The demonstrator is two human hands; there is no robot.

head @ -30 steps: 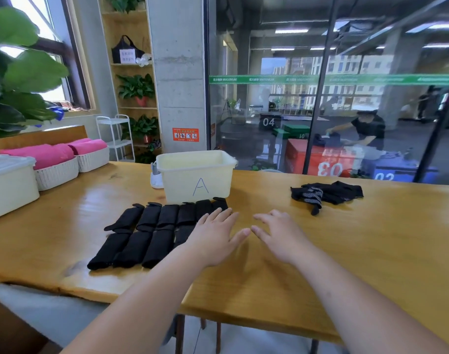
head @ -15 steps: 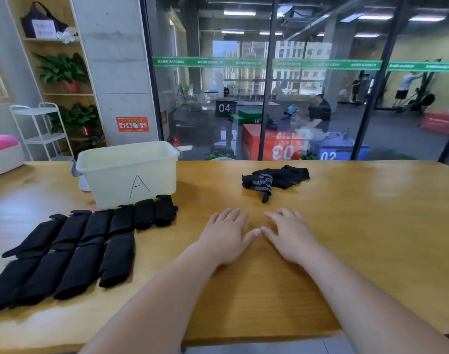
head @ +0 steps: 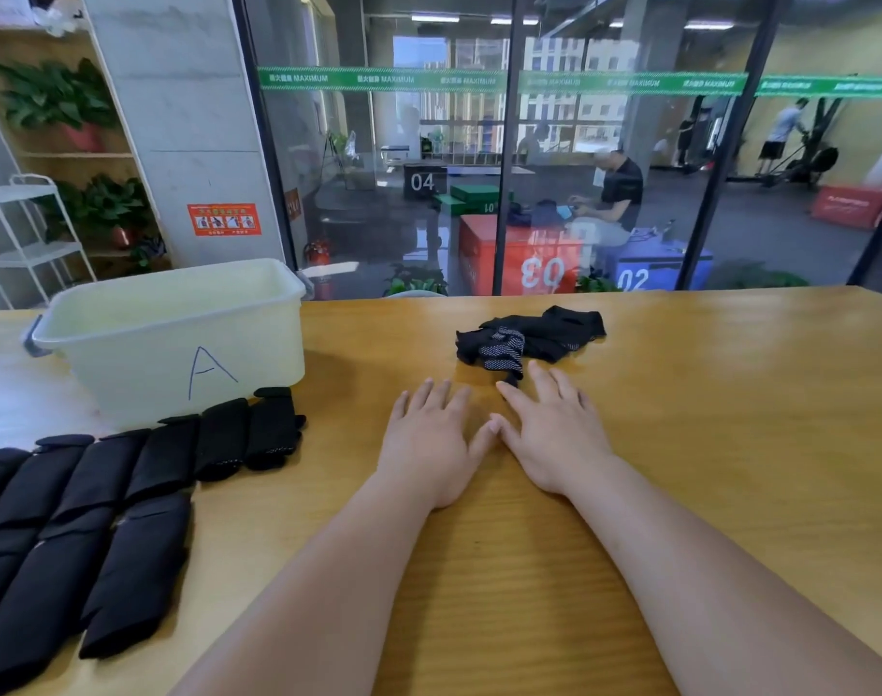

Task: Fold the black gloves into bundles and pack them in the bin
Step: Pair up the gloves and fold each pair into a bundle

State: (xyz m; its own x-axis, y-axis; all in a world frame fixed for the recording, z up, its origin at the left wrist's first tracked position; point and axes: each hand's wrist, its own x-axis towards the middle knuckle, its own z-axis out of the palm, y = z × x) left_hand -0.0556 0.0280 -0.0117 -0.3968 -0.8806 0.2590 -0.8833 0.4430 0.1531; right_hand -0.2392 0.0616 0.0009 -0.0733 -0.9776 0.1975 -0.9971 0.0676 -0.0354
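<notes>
Gloves (head: 534, 339) lie heaped just beyond the right hand (head: 554, 429); it and the left hand (head: 431, 439) rest flat on the desk (head: 730, 419), fingers (head: 431, 396) straight, empty. Pull one pair clear and flatten it before rolling tight for the bin (head: 127, 364).

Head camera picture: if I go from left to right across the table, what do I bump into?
Bin → left hand → right hand. Left out: the bundles, which spread across the bin's width, and the loose gloves, which lie just beyond the right hand.
</notes>
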